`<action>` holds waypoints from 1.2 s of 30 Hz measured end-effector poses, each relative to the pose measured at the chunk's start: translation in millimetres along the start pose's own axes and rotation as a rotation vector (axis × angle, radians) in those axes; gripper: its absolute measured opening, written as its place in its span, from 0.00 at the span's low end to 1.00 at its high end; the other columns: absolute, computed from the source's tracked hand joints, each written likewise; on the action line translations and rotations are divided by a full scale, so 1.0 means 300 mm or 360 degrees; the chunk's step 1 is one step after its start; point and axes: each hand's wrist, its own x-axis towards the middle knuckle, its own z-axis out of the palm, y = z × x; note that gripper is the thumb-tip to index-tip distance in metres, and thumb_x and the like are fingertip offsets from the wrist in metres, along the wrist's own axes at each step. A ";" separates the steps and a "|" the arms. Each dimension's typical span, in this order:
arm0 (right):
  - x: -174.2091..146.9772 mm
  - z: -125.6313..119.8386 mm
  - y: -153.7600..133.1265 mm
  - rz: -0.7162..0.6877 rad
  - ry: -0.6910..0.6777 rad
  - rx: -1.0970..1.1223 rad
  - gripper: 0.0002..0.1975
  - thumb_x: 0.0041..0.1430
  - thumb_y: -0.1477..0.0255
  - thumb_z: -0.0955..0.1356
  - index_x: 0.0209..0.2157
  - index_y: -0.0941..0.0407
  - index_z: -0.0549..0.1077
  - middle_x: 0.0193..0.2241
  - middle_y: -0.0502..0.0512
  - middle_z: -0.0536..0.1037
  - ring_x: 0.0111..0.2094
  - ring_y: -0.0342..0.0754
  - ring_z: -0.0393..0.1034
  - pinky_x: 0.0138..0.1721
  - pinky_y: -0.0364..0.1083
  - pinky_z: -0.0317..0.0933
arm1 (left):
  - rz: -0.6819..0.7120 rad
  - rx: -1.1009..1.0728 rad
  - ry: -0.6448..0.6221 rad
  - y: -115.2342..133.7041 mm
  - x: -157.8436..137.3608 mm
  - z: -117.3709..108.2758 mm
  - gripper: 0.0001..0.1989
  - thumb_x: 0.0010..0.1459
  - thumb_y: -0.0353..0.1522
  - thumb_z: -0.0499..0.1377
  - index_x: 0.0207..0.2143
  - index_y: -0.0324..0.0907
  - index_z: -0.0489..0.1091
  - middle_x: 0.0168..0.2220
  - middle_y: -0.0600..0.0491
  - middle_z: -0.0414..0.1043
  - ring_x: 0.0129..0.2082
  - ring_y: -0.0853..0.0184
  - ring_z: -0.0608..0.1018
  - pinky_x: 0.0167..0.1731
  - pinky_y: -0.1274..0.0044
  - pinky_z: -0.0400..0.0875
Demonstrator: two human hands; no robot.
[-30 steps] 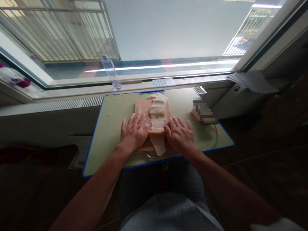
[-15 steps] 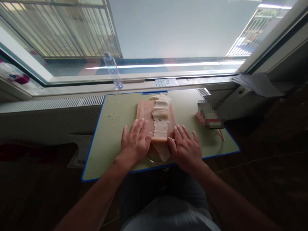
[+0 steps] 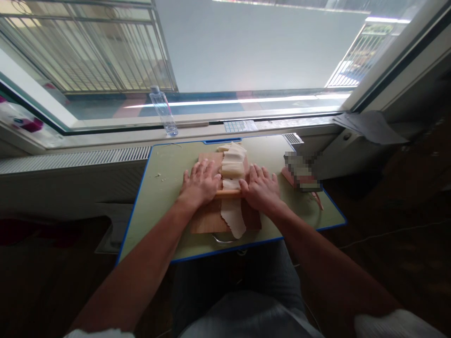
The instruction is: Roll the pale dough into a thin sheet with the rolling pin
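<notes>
Beneath my two palms, a thin wooden rolling pin point(image 3: 228, 193) lies crosswise over a long pale strip of dough point(image 3: 232, 213). My left hand point(image 3: 200, 184) rests on the pin's left end, its fingers stretched out forward. On the right end lies my right hand point(image 3: 262, 188), also flat with fingers extended. The pin's ends are hidden under the hands. Under the dough is a wooden cutting board point(image 3: 204, 221) with a metal handle point(image 3: 223, 240) at its near edge. Toward the far end the dough is folded or layered, and its near end is a ragged flap.
The board lies on a green tabletop point(image 3: 158, 206) with blue edging, with small crumbs at left. A partly pixelated object point(image 3: 303, 173) sits at the right. A clear plastic bottle point(image 3: 164, 112) stands on the windowsill, and papers point(image 3: 368, 126) lie at the right.
Both hands and the rolling pin have moved away from me along the dough, baring more of its near end and of the board. The view has tilted slightly.
</notes>
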 end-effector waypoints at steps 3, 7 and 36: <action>-0.184 0.033 0.013 -0.0083 0.0164 -0.0034 0.33 0.78 0.57 0.55 0.75 0.59 0.61 0.74 0.64 0.62 0.75 0.65 0.53 0.72 0.67 0.47 | 0.0070 0.0057 0.0087 0.007 -0.168 0.014 0.34 0.75 0.46 0.42 0.77 0.45 0.55 0.78 0.47 0.53 0.76 0.51 0.58 0.73 0.48 0.53; -0.312 0.069 0.034 -0.0206 0.0286 0.0003 0.35 0.77 0.52 0.58 0.74 0.58 0.62 0.73 0.64 0.63 0.74 0.64 0.54 0.72 0.65 0.45 | 0.0156 0.0102 0.0269 0.003 -0.266 0.035 0.31 0.75 0.45 0.43 0.75 0.48 0.60 0.76 0.49 0.57 0.76 0.52 0.61 0.74 0.49 0.53; -0.215 0.015 0.104 0.0161 0.0303 0.0373 0.12 0.75 0.63 0.65 0.50 0.53 0.76 0.48 0.59 0.83 0.54 0.58 0.73 0.57 0.54 0.57 | 0.0550 -0.0425 0.0448 -0.012 -0.340 -0.026 0.30 0.61 0.42 0.69 0.64 0.50 0.70 0.60 0.46 0.76 0.60 0.52 0.76 0.62 0.57 0.72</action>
